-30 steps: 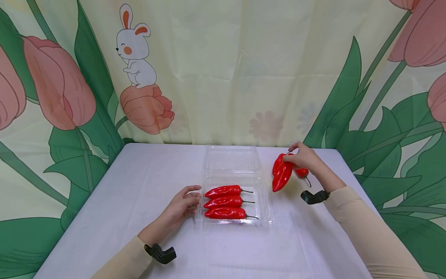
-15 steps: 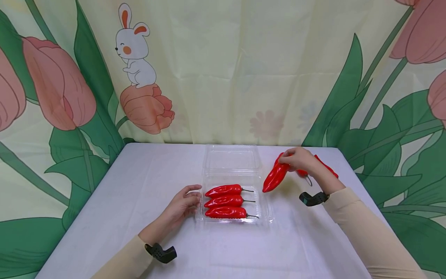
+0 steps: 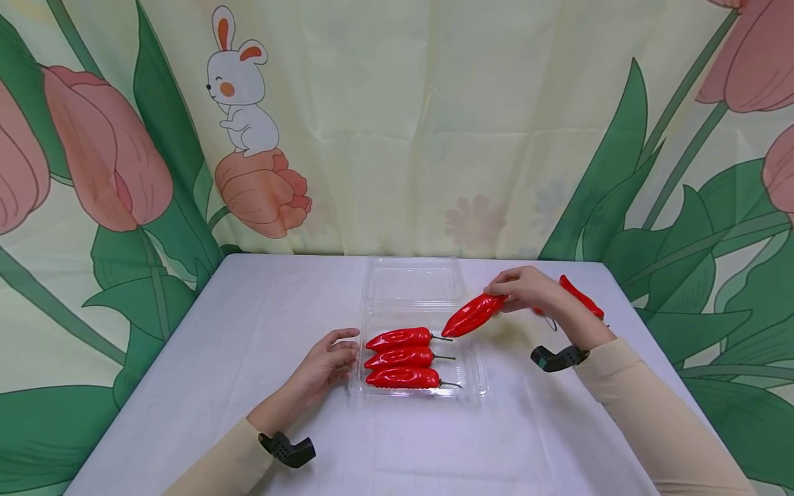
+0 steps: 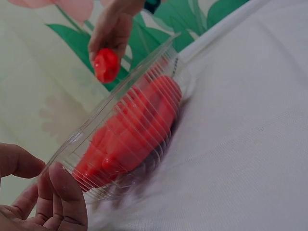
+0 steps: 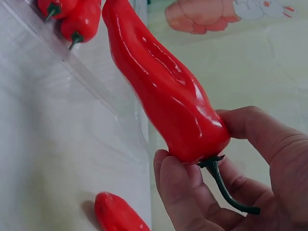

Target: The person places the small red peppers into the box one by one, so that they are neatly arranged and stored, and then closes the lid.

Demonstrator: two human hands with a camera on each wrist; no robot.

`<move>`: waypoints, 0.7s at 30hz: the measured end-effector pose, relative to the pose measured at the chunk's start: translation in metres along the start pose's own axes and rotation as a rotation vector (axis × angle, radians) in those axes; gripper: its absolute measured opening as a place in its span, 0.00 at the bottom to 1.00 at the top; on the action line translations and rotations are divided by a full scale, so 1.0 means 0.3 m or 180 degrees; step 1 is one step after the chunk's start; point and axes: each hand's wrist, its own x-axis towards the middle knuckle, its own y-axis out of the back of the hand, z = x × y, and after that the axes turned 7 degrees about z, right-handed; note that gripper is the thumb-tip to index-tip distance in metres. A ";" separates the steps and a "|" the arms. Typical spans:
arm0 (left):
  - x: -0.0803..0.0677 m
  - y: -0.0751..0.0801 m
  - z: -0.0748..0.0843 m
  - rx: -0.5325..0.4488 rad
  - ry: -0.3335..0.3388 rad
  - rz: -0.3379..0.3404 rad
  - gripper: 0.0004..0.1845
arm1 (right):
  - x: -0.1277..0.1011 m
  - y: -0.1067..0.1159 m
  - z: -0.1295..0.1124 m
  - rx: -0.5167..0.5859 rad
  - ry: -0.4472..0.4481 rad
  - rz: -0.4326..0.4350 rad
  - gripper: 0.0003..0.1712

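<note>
In the head view my right hand grips a glossy red chili pepper by its stem end, above the right side of a clear plastic clamshell box. The pepper's tip points left and slightly down. The right wrist view shows the thumb and fingers around its broad end, with a green stem hanging free. Three more red peppers lie side by side in the box, stems to the right. My left hand is at the box's left side; in the left wrist view thumb and fingers pinch its rim.
More red peppers lie on the right of the white-covered table, one beyond the right forearm and another partly hidden behind the right hand. The box's lid lies open toward the back. A printed curtain hangs behind the table.
My right hand has picked the chili pepper off the pile at right and carried it left to the box, turning it from near upright to slanted. The left hand stays in place.
</note>
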 end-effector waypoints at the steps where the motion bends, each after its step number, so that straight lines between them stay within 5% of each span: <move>1: 0.000 0.000 0.000 -0.0001 0.0002 -0.0006 0.27 | -0.001 -0.005 0.000 0.0012 0.0017 -0.0022 0.26; 21: 0.005 0.002 -0.008 0.0038 0.0010 0.0029 0.28 | -0.034 -0.162 -0.016 0.0069 0.0179 -0.0202 0.21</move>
